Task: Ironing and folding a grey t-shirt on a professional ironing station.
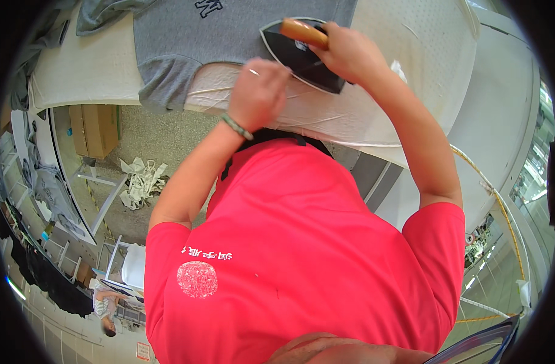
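Observation:
My right hand (pixel 353 53) is closed round the wooden handle (pixel 304 33) of a black clothes iron (pixel 310 67). The iron's pointed soleplate lies over the edge of a grey sweatshirt (pixel 241 39) and the pale padded cover of the ironing table. Close to the iron's left side, my left hand (pixel 260 91) has its fingers curled in at the garment's near edge. It is slightly blurred, and whatever its fingers may pinch is hidden. A dark letter shows on the sweatshirt, and one sleeve (pixel 168 82) hangs over the table's front edge.
The ironing table (pixel 86 73) stretches across the top, with more grey cloth (pixel 104 18) at its far left. Below stand a cardboard box (pixel 94 130) and a heap of white strips (pixel 141 182) on the floor. A yellow-and-white hose (pixel 504 212) hangs at right. Another person (pixel 106 303) is far off, lower left.

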`<state>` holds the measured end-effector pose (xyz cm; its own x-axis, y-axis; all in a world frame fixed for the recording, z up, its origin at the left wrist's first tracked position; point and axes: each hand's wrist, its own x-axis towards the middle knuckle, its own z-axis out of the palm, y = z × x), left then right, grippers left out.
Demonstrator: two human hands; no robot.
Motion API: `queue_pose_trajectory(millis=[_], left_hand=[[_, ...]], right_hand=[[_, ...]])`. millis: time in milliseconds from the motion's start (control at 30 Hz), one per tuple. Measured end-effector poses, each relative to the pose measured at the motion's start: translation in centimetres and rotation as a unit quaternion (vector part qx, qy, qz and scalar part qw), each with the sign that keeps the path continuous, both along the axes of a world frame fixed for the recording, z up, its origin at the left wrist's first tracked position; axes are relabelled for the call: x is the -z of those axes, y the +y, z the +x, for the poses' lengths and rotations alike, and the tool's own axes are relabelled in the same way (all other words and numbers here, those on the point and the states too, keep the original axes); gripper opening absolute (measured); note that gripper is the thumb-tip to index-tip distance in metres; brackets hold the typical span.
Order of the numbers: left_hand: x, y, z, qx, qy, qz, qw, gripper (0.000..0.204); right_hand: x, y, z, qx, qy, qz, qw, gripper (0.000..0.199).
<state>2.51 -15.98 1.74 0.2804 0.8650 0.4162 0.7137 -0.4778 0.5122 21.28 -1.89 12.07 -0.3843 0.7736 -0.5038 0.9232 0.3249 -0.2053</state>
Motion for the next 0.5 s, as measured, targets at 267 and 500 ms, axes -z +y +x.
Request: queue_pose_trajectory(millis=[267,500], left_hand=[[0.4,-1.3,-3.6,-0.062,0.036,-0.012,0.997,0.028],[-0.8,-1.0,-9.7,-0.090,0.071,0.000,0.993,0.028]], right_hand=[[-0.3,-7.3,5.6,0.022,-0.039,0.031,0.998,0.042],[0.2,-6.9,-1.1,0.014,-0.004,0.018,1.000,0.041]])
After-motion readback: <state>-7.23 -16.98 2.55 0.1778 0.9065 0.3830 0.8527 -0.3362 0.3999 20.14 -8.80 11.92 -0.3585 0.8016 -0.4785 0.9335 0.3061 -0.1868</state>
